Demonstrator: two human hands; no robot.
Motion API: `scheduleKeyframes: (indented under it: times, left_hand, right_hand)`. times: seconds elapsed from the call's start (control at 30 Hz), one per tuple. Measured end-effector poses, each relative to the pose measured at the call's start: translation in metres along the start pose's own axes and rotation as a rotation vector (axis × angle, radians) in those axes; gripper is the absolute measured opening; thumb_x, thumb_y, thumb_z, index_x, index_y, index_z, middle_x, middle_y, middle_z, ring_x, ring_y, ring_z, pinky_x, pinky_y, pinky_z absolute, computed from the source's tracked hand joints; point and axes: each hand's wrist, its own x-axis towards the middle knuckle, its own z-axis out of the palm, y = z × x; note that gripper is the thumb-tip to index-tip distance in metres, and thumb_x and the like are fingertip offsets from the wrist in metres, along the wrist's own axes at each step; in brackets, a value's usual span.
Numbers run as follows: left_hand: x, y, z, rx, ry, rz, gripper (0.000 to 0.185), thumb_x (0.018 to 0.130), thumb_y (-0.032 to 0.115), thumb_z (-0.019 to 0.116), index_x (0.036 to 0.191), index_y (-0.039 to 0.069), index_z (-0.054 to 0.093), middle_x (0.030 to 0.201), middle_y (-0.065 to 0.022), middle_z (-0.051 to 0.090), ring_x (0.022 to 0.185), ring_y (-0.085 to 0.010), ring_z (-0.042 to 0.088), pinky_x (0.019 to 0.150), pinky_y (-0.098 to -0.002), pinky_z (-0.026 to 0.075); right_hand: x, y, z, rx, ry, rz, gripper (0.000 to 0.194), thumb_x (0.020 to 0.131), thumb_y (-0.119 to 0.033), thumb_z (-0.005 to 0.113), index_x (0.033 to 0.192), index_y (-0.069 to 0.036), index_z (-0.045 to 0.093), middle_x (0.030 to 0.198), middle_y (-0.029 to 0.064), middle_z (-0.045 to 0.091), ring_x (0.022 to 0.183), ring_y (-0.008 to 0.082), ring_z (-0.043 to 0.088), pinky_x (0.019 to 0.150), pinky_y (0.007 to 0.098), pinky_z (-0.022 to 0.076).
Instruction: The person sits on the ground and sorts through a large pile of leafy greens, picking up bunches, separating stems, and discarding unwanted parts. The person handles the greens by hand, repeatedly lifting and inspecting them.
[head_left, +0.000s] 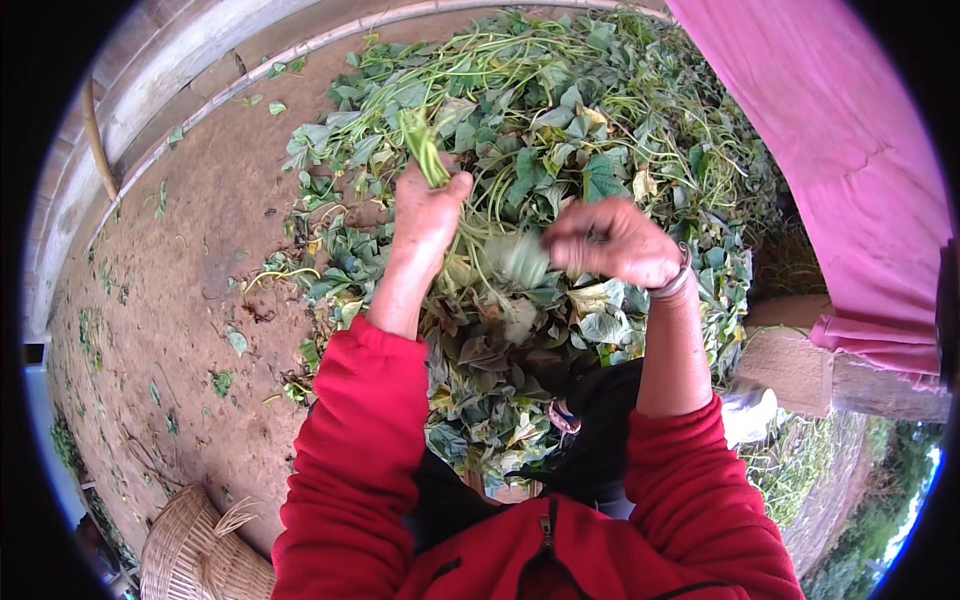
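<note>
My left hand (431, 199) is closed around a bunch of green leafy vine stems (424, 142), their ends standing up out of the fist and their leafy parts hanging below it. To the right, my right hand (619, 240), with a bracelet (675, 277) at the wrist, is blurred by motion. Blurred green leaves (525, 259) lie at its fingertips; whether the fingers grip them I cannot tell. Beneath and beyond both hands spreads a large heap of cut vines with heart-shaped leaves (600, 180), some yellowed or wilted.
Bare earth floor (202, 300) with scattered leaves stretches to the left. A woven wicker basket (202, 547) is at the lower left. Pink cloth (847, 150) hangs at the right above a block ledge (787, 364). A pale curb (277, 60) runs along the far edge.
</note>
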Motion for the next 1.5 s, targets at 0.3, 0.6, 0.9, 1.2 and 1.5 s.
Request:
scheduleKeyframes:
  times: [0.3,0.6,0.9,1.2,1.5]
  left_hand:
    - [0.007,-0.002,-0.005,-0.294,-0.033,0.043,0.023,0.07,-0.002,0.061,0.088,0.001,0.047,0.074,-0.0014,0.048,0.064,-0.0103,0.045,0.061,-0.023,0.038]
    - [0.005,-0.002,-0.003,-0.229,-0.023,0.062,0.021,0.072,0.0,0.06,0.088,0.0,0.047,0.075,-0.0014,0.049,0.066,-0.0098,0.045,0.062,-0.023,0.038]
    - [-0.002,-0.006,0.006,-0.142,-0.02,0.162,0.018,0.073,-0.004,0.056,0.087,0.002,0.047,0.073,0.0,0.044,0.065,-0.0092,0.042,0.06,-0.0227,0.036]
    - [0.018,-0.001,-0.024,-0.426,0.092,0.212,0.012,0.074,-0.001,0.057,0.083,0.003,0.05,0.068,-0.0038,0.052,0.054,-0.0123,0.048,0.048,-0.0227,0.041]
    - [0.019,-0.007,-0.024,-0.483,0.03,0.171,0.014,0.074,0.002,0.058,0.084,0.003,0.049,0.068,-0.0045,0.052,0.054,-0.0132,0.048,0.046,-0.0238,0.041]
  right_hand:
    - [0.02,0.025,0.03,-0.174,0.354,-0.054,0.016,0.073,-0.015,0.063,0.078,0.0,0.061,0.064,0.0048,0.059,0.056,0.0081,0.05,0.053,0.0235,0.0429]
    - [0.025,0.02,0.054,-0.493,0.366,-0.136,0.009,0.069,-0.011,0.056,0.072,-0.003,0.059,0.07,0.0111,0.057,0.064,0.0304,0.055,0.057,0.0351,0.0441]
    - [0.032,0.032,0.053,0.052,0.588,-0.04,0.015,0.073,-0.005,0.046,0.061,0.001,0.054,0.051,0.0041,0.051,0.044,0.0122,0.046,0.042,0.0277,0.0371]
    - [0.016,0.029,0.024,0.132,0.453,0.185,0.019,0.078,-0.017,0.055,0.072,0.001,0.059,0.056,0.0014,0.051,0.05,0.007,0.043,0.046,0.0202,0.034]
    - [0.031,0.04,0.052,-0.195,0.48,-0.19,0.015,0.072,-0.009,0.062,0.083,0.001,0.06,0.07,0.0083,0.056,0.06,0.0132,0.053,0.055,0.0245,0.0423]
